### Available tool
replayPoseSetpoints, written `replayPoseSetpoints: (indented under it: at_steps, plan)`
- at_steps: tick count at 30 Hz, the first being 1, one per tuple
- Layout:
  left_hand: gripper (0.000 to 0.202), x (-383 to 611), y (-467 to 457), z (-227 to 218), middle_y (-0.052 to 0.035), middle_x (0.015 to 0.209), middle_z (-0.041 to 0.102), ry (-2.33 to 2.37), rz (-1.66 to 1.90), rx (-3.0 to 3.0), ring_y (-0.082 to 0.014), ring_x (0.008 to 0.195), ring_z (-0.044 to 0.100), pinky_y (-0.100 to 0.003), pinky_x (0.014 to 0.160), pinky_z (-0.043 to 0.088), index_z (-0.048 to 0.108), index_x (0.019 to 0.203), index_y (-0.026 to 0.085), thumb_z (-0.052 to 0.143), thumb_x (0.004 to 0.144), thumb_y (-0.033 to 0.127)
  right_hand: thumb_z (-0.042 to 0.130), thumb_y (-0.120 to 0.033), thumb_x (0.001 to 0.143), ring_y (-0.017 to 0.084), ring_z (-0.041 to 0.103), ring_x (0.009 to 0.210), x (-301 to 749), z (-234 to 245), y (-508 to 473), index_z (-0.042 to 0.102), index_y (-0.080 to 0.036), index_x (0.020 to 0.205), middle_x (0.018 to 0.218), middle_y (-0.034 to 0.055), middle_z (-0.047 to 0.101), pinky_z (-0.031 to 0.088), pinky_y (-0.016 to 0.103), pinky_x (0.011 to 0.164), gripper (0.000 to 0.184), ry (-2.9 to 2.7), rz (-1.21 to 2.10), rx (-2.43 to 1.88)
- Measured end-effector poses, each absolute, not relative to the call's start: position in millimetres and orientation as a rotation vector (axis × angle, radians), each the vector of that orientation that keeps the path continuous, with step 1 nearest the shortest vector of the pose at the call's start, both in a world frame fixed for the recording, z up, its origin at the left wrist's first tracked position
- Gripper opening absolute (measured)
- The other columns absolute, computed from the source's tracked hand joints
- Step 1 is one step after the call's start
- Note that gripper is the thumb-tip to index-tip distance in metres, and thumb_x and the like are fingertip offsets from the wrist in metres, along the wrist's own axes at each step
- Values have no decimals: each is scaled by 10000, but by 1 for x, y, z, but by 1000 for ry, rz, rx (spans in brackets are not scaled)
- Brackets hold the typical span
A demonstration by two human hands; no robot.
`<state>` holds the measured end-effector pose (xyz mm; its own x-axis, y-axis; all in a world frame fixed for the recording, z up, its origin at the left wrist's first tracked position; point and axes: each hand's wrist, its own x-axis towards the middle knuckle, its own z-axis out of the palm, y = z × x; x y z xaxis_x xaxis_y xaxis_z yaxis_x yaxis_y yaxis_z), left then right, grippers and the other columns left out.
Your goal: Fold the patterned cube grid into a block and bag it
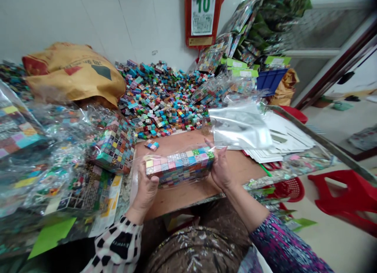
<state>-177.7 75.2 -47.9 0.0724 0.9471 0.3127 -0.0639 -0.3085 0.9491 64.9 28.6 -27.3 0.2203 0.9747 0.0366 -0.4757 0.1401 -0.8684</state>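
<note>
A long block of small multicoloured cubes (180,165), wrapped in a clear plastic bag, is held just above a brown tabletop (182,194). My left hand (145,188) grips its left end with fingers curled round it. My right hand (219,167) clasps the right end, thumb on top near the bag's opening. A single pair of loose cubes (151,144) lies on the table just behind the block.
A big heap of loose coloured cubes (161,96) covers the back of the table. Bagged cube blocks (113,145) pile up at left beside a tan sack (73,70). Clear bags (240,125) and white sheets (282,141) lie at right. Red stools (350,198) stand beyond.
</note>
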Motion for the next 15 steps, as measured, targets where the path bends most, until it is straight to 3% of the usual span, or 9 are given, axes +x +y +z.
replayPoseSetpoints:
  at_steps: [2,4,7,10,15]
  plan:
    - [997,-178,75,-44,-123,1240,580,961,1384,1384,-298,1167,583,-386,971,493,455,1339,206,760,574,767,387,-936,728,311,505,1332,68,-29,26,386,-330,1497,1373,62,610,416,476,1089,979,-772,1205,-859]
    - [950,-177,74,-38,-82,1194,597,1000,1371,1338,-255,1097,610,-334,920,508,471,1296,224,846,544,667,603,-890,632,328,514,1315,74,-29,23,358,-337,1500,1393,65,588,421,462,1082,1058,-851,1230,-844]
    - [829,-174,71,-26,-30,1088,639,995,1288,1297,-194,965,640,-285,851,525,500,1209,236,910,541,505,901,-580,522,321,563,1236,88,-25,23,369,-334,1470,1356,72,591,436,455,1058,1115,-1036,1314,-932]
    - [698,-173,71,-20,-10,985,677,983,1230,1274,-181,893,657,-298,841,540,550,1117,217,918,554,403,945,-381,485,301,581,1174,101,-10,28,474,-283,1362,1300,79,596,457,458,1026,1000,-1183,1288,-1143]
    - [653,-176,77,-33,-37,1038,694,1039,1297,1297,-213,979,668,-345,911,539,609,1096,199,918,542,355,890,-293,559,261,626,1053,109,16,37,596,-225,1107,1100,50,670,491,431,977,625,-1324,1310,-1275]
